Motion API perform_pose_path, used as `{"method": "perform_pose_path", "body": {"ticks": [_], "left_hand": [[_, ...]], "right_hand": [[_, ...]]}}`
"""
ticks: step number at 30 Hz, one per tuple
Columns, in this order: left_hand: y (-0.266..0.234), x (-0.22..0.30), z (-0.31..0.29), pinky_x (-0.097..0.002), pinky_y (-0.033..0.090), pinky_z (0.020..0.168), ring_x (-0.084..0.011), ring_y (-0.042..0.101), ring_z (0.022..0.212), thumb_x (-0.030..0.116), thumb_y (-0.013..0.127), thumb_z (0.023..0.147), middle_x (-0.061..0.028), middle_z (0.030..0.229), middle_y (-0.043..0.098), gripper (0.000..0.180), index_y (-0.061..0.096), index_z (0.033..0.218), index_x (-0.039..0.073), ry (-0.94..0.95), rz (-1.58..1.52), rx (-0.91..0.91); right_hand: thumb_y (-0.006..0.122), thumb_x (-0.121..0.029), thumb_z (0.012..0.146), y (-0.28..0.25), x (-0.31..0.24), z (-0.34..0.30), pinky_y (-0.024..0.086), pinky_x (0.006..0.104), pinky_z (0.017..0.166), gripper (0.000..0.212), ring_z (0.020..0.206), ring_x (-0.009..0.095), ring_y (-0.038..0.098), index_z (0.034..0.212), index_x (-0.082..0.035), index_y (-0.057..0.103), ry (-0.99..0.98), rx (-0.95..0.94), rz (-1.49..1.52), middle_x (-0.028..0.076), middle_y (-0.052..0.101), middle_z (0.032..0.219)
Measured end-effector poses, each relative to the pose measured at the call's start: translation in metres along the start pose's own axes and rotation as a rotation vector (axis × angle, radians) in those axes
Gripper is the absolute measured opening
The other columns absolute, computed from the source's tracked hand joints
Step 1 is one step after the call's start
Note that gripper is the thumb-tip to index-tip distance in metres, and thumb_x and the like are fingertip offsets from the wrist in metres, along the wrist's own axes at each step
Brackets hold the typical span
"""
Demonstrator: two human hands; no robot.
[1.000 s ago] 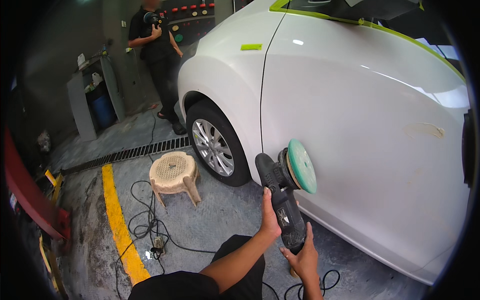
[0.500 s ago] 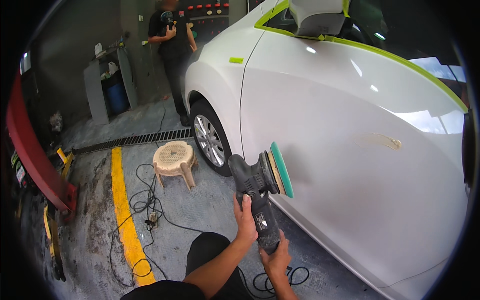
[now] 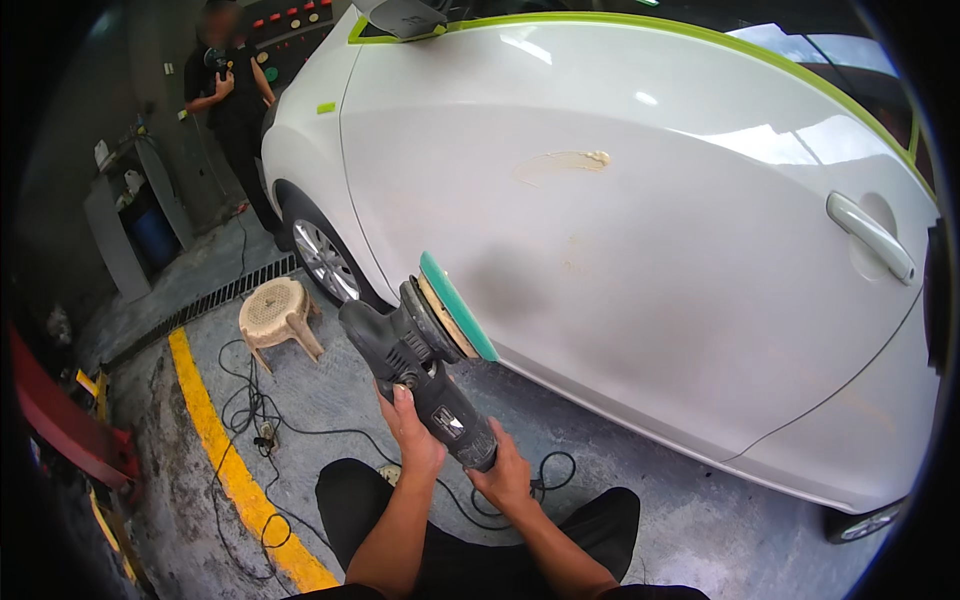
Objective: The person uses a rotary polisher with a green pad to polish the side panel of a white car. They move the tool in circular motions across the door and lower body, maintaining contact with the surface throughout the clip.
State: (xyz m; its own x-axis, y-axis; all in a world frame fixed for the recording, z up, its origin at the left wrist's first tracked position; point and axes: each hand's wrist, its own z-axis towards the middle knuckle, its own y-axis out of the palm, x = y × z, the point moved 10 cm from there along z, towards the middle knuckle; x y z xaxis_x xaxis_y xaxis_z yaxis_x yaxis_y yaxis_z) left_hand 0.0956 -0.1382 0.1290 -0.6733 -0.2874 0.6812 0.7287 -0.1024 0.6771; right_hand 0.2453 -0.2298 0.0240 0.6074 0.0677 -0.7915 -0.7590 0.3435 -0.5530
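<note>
Both my hands hold a black power polisher (image 3: 437,400) tilted up toward the car. My left hand (image 3: 414,437) wraps around its body just below the head. Lower down, my right hand (image 3: 506,474) grips the rear end of the body. A round green foam pad (image 3: 458,308) on the polisher's head faces the white car door (image 3: 640,300) and looks apart from it. Higher on the door is a cream-coloured smear of paste (image 3: 575,161), with a fainter streak below it. Green masking tape (image 3: 600,18) lines the window edge.
A beige plastic stool (image 3: 272,308) stands near the front wheel (image 3: 325,258). Black cable (image 3: 340,432) lies looped across the floor beside a yellow line (image 3: 225,430). Another person (image 3: 232,110) stands at the back left, holding a tool. A red post (image 3: 75,430) rises at the left.
My view has turned right, so the car and stool sit farther left and the door handle shows. Both hands still hold the polisher, with its pad now lower relative to the smear.
</note>
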Motion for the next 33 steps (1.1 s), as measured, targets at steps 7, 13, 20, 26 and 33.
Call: {"method": "perform_pose_path", "body": {"ticks": [7,13,20,26,33], "left_hand": [[0.000,0.004,-0.030,-0.0369,0.036,0.112,-0.0182,0.048,0.126,0.044,0.076,0.095,-0.0068,0.131,0.052,0.080,0.034,0.150,0.005,-0.001,0.237,-0.090],[0.018,0.013,-0.044,-0.0396,0.030,0.119,-0.0220,0.042,0.138,0.050,0.074,0.095,-0.0117,0.150,0.044,0.093,0.025,0.158,0.002,0.032,0.326,-0.218],[0.047,0.010,-0.023,-0.0379,0.037,0.116,-0.0203,0.049,0.134,0.049,0.068,0.100,-0.0108,0.145,0.052,0.078,0.038,0.152,0.000,-0.106,0.297,-0.338],[0.024,-0.027,-0.019,-0.0375,0.046,0.108,-0.0179,0.058,0.123,0.046,0.066,0.103,-0.0088,0.134,0.060,0.066,0.047,0.145,0.000,-0.273,0.213,-0.173],[0.001,-0.050,-0.035,-0.0363,0.050,0.102,-0.0175,0.064,0.112,0.032,0.070,0.099,-0.0080,0.120,0.067,0.050,0.057,0.134,-0.001,-0.348,0.328,-0.131]], "right_hand": [[0.090,-0.023,0.072,-0.013,0.023,-0.024,0.057,0.0493,0.092,0.101,0.114,0.043,0.068,0.157,-0.010,0.037,0.032,-0.066,0.051,0.022,0.063,0.138],[0.092,-0.018,0.067,-0.047,0.041,-0.015,0.060,0.0475,0.088,0.100,0.106,0.044,0.072,0.153,-0.008,0.043,-0.148,0.049,-0.006,0.022,0.069,0.129],[0.089,-0.015,0.068,-0.089,0.041,0.008,0.060,0.0496,0.082,0.096,0.098,0.045,0.071,0.151,-0.009,0.042,-0.247,0.140,-0.064,0.020,0.068,0.119],[0.089,-0.021,0.066,-0.071,0.087,-0.001,0.060,0.0504,0.078,0.102,0.096,0.042,0.071,0.154,-0.013,0.038,-0.160,0.012,-0.218,0.017,0.065,0.123],[0.088,-0.025,0.068,-0.025,0.143,-0.020,0.059,0.0520,0.082,0.099,0.098,0.042,0.071,0.154,-0.017,0.039,-0.045,-0.126,-0.222,0.016,0.064,0.127]]}}
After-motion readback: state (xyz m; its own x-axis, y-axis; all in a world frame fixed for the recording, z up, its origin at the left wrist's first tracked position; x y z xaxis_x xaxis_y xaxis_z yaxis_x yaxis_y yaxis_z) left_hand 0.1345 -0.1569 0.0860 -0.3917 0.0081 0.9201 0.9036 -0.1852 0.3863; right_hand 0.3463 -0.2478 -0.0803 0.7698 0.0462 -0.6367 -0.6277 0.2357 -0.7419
